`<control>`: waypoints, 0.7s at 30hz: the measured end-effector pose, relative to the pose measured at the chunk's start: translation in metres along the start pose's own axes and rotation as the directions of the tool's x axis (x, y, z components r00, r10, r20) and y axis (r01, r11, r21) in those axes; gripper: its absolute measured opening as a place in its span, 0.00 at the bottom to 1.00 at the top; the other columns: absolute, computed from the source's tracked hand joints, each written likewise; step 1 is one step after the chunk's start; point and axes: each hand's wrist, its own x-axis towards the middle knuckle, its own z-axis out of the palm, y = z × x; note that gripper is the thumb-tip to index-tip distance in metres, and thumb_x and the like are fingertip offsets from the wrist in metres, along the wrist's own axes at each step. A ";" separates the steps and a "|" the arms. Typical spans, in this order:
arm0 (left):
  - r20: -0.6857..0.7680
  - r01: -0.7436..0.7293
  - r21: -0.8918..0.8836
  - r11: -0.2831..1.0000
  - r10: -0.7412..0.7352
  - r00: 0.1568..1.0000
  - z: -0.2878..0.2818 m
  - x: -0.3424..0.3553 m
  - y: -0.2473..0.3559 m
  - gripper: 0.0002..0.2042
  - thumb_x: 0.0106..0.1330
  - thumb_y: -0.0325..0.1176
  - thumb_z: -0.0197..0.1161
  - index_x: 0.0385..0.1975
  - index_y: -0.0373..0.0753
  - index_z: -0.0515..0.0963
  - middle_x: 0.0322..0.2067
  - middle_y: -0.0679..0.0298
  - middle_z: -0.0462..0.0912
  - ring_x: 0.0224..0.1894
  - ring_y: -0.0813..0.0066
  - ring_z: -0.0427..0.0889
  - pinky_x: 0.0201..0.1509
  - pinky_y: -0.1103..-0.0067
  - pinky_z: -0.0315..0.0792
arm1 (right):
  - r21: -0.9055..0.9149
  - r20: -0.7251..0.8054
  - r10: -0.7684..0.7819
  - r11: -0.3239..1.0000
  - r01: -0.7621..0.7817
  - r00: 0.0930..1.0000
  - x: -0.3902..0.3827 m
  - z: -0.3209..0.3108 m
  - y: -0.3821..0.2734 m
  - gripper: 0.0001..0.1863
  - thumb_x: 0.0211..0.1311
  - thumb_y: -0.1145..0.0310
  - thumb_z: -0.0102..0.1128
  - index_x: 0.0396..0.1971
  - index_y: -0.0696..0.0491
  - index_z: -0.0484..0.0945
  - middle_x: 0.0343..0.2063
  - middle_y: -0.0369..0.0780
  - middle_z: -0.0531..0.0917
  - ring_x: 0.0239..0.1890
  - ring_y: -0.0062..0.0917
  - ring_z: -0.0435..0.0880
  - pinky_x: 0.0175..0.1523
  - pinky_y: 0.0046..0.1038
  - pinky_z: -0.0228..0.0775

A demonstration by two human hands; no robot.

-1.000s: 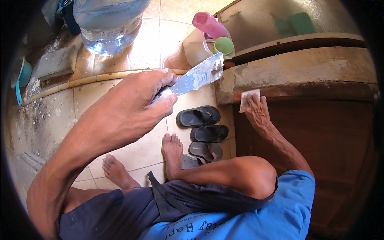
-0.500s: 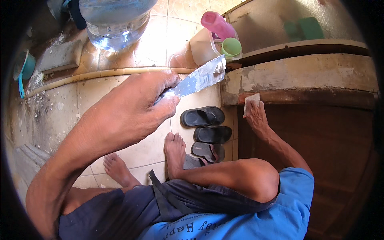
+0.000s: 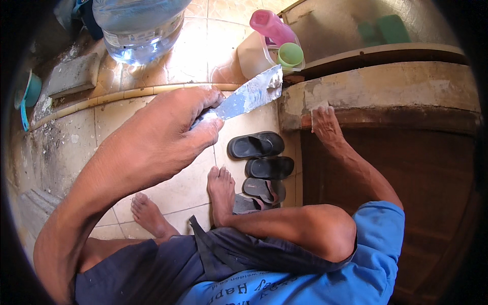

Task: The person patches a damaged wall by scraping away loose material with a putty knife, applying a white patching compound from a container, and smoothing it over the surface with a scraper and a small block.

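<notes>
My left hand (image 3: 160,129) grips a putty knife (image 3: 250,97) between thumb and fingers, raised above the tiled floor. Whitish paste smears its blade, with a thicker lump near the broad end. Over on the right, my right hand (image 3: 328,127) presses its fingertips to the front face of a patchy plastered ledge (image 3: 391,91), just above a reddish-brown strip. Beneath those fingers is a small whitish flat piece (image 3: 313,116), mostly covered; its exact kind cannot be made out.
Dark sandals (image 3: 256,145) stand in a row below the ledge. A clear water jug (image 3: 140,40), a plastic tub (image 3: 249,58) with a pink container (image 3: 274,26) and green cup (image 3: 291,55), and a teal dipper (image 3: 33,91) are farther off. Brown wooden panelling (image 3: 386,178) fills the right.
My right hand has slid upward, from the reddish-brown strip onto the plastered face, and the whitish piece shows less. My left hand keeps the putty knife nearly still.
</notes>
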 end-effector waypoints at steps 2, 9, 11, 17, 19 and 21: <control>-0.009 0.000 -0.016 1.000 -0.001 1.000 -0.002 0.000 0.001 0.14 0.72 0.38 0.53 0.46 0.33 0.73 0.23 0.68 0.72 0.23 0.81 0.70 0.27 0.80 0.67 | -0.029 -0.043 0.009 1.000 -0.010 0.999 -0.010 -0.014 0.010 0.27 0.48 0.48 0.65 0.42 0.55 0.83 0.41 0.38 0.75 0.51 0.30 0.69 0.55 0.38 0.59; 0.008 -0.044 -0.030 0.999 0.044 0.999 0.001 0.000 0.003 0.13 0.72 0.37 0.53 0.44 0.32 0.74 0.23 0.67 0.71 0.24 0.81 0.71 0.28 0.80 0.67 | 0.237 -0.117 0.161 0.963 -0.130 0.980 -0.022 -0.032 0.002 0.27 0.48 0.48 0.64 0.42 0.54 0.84 0.47 0.38 0.75 0.52 0.31 0.69 0.54 0.41 0.59; 0.023 -0.031 -0.035 0.999 0.032 0.999 0.001 -0.002 0.006 0.13 0.72 0.37 0.53 0.44 0.32 0.74 0.23 0.67 0.71 0.24 0.80 0.70 0.28 0.80 0.67 | 0.247 -0.184 0.193 0.958 -0.145 0.964 -0.004 -0.017 -0.003 0.25 0.50 0.50 0.64 0.42 0.53 0.85 0.49 0.38 0.75 0.53 0.30 0.68 0.54 0.41 0.59; -0.004 -0.044 0.013 0.999 0.044 0.999 0.003 -0.002 0.003 0.13 0.72 0.37 0.53 0.44 0.32 0.73 0.24 0.67 0.71 0.24 0.81 0.71 0.28 0.79 0.68 | 0.126 0.007 0.182 0.975 -0.182 0.983 0.052 0.014 0.000 0.20 0.56 0.55 0.62 0.44 0.51 0.85 0.50 0.39 0.73 0.55 0.31 0.65 0.56 0.40 0.55; -0.041 -0.051 0.000 0.999 0.051 0.998 0.004 -0.004 -0.003 0.13 0.72 0.37 0.53 0.44 0.31 0.73 0.24 0.67 0.72 0.24 0.81 0.71 0.28 0.79 0.68 | 0.100 0.153 0.156 0.980 -0.172 0.976 0.060 0.011 0.000 0.20 0.56 0.55 0.60 0.45 0.50 0.84 0.50 0.39 0.72 0.55 0.31 0.64 0.57 0.40 0.54; -0.070 -0.044 0.009 0.999 0.045 0.997 0.000 -0.017 0.003 0.13 0.71 0.36 0.53 0.45 0.31 0.74 0.24 0.67 0.72 0.24 0.81 0.71 0.28 0.79 0.68 | -0.037 0.212 0.074 0.997 -0.068 0.974 0.047 -0.005 -0.001 0.20 0.56 0.54 0.60 0.44 0.49 0.85 0.49 0.39 0.72 0.55 0.31 0.64 0.56 0.39 0.55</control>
